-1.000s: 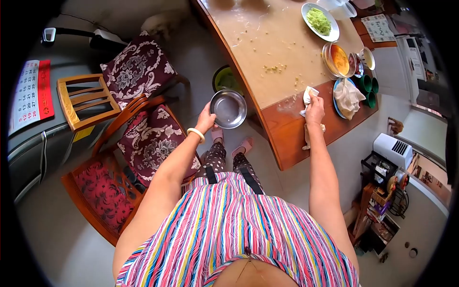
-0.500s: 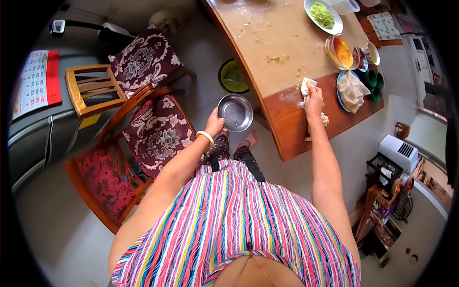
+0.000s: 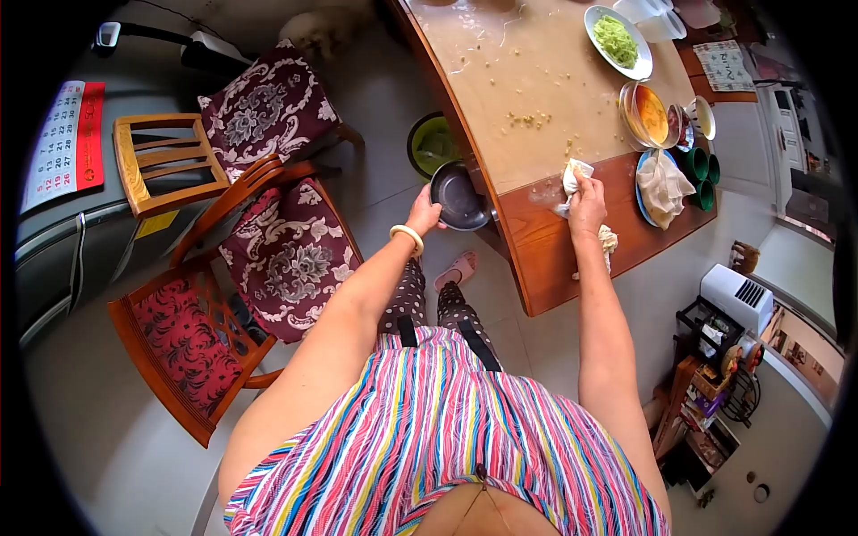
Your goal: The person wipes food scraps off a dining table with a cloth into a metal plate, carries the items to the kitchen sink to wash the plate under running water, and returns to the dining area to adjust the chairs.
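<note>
"What do your hands hold?"

"My left hand (image 3: 425, 213) grasps a bowl (image 3: 460, 198) by its rim, tilted, beside the edge of the table (image 3: 543, 248); whether they touch, I cannot tell. My right hand (image 3: 587, 205) grips a white cloth (image 3: 575, 173) upon the table."

"And what is hidden?"

"The bowl covers part of a green bin (image 3: 427, 141). The table's far end is cut off. Whether the fabric (image 3: 609, 239) beside my wrist (image 3: 585, 234) joins this cloth, I cannot see."
</note>
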Action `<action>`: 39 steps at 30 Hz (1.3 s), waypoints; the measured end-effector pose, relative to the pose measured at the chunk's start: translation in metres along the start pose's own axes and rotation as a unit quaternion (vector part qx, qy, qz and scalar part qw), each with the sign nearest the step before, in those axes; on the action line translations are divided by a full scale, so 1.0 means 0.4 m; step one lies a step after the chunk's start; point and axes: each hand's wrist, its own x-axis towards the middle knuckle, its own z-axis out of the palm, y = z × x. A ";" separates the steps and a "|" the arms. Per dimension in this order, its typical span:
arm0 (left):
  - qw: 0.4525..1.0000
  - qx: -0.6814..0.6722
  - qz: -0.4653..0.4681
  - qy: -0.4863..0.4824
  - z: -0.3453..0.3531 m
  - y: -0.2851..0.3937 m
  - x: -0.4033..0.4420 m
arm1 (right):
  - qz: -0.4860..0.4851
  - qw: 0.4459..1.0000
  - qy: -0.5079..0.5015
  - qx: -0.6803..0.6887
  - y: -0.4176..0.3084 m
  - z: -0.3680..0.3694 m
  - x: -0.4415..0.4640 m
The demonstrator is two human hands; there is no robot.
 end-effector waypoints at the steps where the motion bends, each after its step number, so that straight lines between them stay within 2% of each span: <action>1: 1.000 0.009 0.005 -0.003 -0.003 -0.008 0.008 | -0.001 1.000 -0.003 0.001 -0.001 -0.001 0.001; 5: 0.999 -0.031 0.022 -0.009 -0.010 -0.034 0.026 | -0.001 1.000 -0.005 0.005 -0.020 0.001 -0.009; 8: 0.999 -0.027 0.014 -0.023 -0.014 0.010 0.002 | -0.006 1.000 -0.011 0.010 -0.041 0.016 -0.018; 14: 0.999 0.048 0.005 0.021 -0.060 0.011 -0.067 | -0.034 0.996 -0.022 0.079 -0.013 -0.011 0.008; 15: 0.998 0.050 0.004 0.027 -0.075 -0.001 -0.089 | -0.039 0.994 0.008 0.103 0.009 -0.010 0.023; 20: 0.999 0.007 0.027 0.038 -0.073 0.055 -0.209 | -0.029 0.994 0.078 0.071 0.100 -0.034 0.132; 26: 0.998 -0.012 0.040 0.036 -0.062 0.077 -0.224 | 0.017 0.999 0.040 -0.002 0.170 -0.005 0.208; 28: 0.998 0.021 0.053 0.018 -0.067 0.110 -0.240 | 0.019 0.999 0.034 -0.016 0.157 0.006 0.192; 29: 0.992 0.068 0.098 0.027 -0.089 0.035 -0.194 | -0.011 0.999 0.037 -0.009 0.144 -0.001 0.173; 33: 0.999 0.015 0.027 0.022 -0.071 0.106 -0.228 | -0.028 0.999 0.038 0.000 0.098 0.018 0.109; 39: 0.998 0.010 0.049 0.034 -0.071 0.105 -0.232 | -0.045 0.999 0.028 0.006 0.047 0.021 0.079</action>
